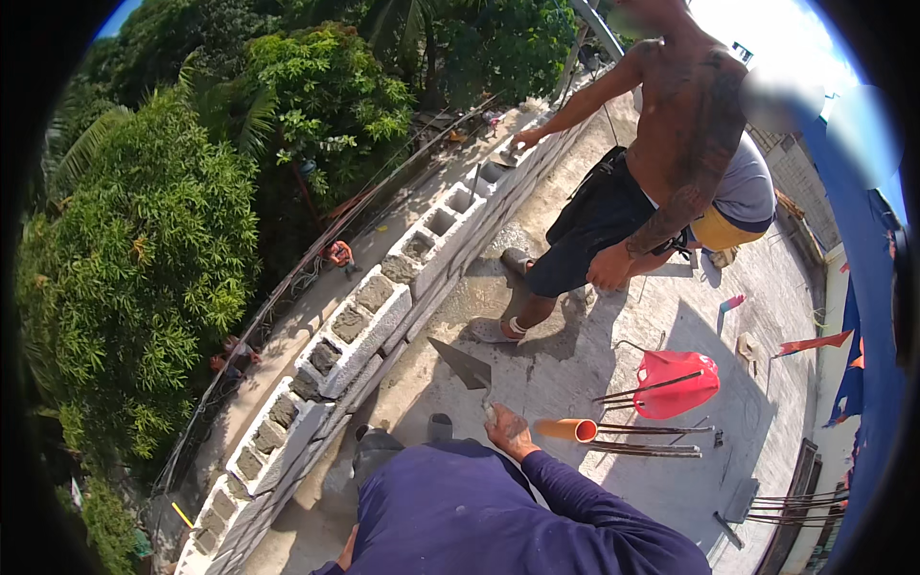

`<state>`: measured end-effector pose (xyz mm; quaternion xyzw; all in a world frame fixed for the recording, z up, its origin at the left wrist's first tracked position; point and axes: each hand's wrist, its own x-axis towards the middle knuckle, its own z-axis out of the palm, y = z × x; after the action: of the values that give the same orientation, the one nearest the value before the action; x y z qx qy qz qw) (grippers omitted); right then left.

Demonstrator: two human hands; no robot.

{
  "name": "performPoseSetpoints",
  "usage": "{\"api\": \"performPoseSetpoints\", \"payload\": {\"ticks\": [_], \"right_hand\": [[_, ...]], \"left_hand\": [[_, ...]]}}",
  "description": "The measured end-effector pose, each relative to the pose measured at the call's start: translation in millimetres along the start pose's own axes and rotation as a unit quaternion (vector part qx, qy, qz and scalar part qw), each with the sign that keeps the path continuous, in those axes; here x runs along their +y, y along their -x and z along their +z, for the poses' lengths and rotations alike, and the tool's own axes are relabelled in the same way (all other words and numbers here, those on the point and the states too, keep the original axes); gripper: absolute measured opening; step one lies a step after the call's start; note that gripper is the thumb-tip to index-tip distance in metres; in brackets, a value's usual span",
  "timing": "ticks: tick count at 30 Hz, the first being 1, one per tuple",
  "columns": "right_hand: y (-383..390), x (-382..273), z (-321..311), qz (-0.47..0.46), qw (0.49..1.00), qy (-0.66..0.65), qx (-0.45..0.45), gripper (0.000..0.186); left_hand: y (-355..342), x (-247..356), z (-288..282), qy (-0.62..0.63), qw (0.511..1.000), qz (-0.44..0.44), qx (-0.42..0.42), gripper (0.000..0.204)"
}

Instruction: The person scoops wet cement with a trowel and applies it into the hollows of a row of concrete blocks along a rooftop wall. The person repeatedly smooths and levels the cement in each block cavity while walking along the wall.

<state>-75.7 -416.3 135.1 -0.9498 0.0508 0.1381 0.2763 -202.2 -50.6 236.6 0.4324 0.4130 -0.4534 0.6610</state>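
My right hand [513, 431] is closed round the handle of a trowel [464, 365]. The trowel's pointed blade is held out over the concrete floor, between the block wall and an orange pipe [578, 430]. Low beside my navy shirt, only a small part of my left hand [348, 549] shows; its fingers are hidden. To my left runs a wall of hollow concrete blocks [369, 326]. Grey mortar [374, 293] fills several of its cells, while others farther along look hollow.
A shirtless co-worker [690, 125] leans to the wall's far part, and another person [746, 192] bends behind. Steel bars [647, 449] and a red plastic item [678, 385] stand right of the pipe. Beyond the wall are cables, a lower path [287, 331] with people, and trees.
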Motion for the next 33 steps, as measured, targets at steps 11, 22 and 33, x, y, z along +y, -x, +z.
{"api": "performPoseSetpoints", "payload": {"ticks": [11,22,33], "right_hand": [[31,-32,51,-0.035,0.996,-0.001,0.084,0.04],[87,-104,118,0.039,0.999,-0.005,-0.003,0.043],[178,-86,156,0.16,0.984,-0.049,0.057,0.038]], "left_hand": [[26,-69,-72,-0.212,0.918,0.332,0.043,0.05],[74,-69,-169,-0.02,0.998,-0.014,-0.064,0.05],[83,-69,-195,-0.092,0.994,-0.044,-0.042,0.05]]}}
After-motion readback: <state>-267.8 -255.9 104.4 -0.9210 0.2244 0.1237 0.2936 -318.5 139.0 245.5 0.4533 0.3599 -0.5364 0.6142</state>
